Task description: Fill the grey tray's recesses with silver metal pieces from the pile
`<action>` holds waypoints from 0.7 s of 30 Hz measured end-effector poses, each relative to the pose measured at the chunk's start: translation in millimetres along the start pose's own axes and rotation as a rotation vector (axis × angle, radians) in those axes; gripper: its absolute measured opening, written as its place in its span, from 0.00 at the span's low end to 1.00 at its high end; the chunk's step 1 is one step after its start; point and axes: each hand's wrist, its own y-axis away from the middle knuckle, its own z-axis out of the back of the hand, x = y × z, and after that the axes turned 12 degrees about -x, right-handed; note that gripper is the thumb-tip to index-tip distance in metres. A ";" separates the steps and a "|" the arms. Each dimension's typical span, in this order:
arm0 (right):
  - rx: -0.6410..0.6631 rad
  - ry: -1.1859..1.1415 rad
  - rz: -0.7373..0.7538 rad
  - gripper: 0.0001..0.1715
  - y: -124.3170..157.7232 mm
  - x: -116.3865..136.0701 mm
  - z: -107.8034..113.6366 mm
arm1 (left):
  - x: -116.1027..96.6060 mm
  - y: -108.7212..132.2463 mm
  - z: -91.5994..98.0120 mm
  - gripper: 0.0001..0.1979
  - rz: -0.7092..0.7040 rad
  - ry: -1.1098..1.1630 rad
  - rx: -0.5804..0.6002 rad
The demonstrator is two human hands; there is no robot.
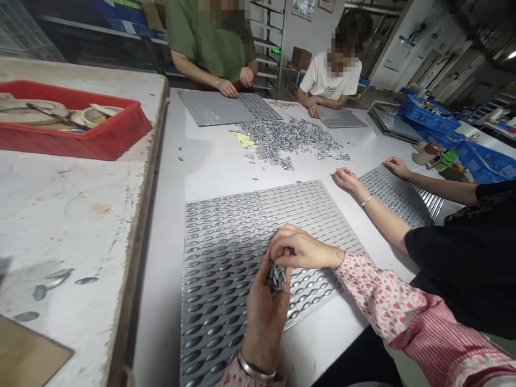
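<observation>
My left hand [266, 312], with a silver bangle at the wrist, is cupped around a small heap of grey, pointed-oval pieces [276, 278]. Coming in from the right in a floral sleeve, my right hand [300, 248] reaches over the heap with its fingers pinched at the top of it. Whatever sits between those fingertips is hidden. Beneath both hands lies a large grey sheet [213, 301] with rows of leaf-shaped pockets. Its left and near rows look dark and filled, while the pockets at the far right look paler.
A spread of loose grey pieces [298, 137] and yellow paper [244, 141] lie beyond the sheet. Co-workers sit at other sheets [217, 107] across the table and to the right. A red tray [121, 137] stands on the left table; blue baskets [484, 161] are at the right.
</observation>
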 end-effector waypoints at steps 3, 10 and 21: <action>-0.167 -0.262 -0.241 0.13 -5.0 -22.9 -3.8 | -2.8 4.5 -1.0 0.13 0.004 0.004 -0.040; -0.445 -0.145 -0.398 0.12 -36.6 -80.2 -5.2 | -3.7 2.9 3.8 0.11 0.071 -0.024 0.017; -0.327 0.328 -0.327 0.09 -62.9 -80.8 -14.5 | -3.6 4.9 5.8 0.07 0.079 -0.032 -0.033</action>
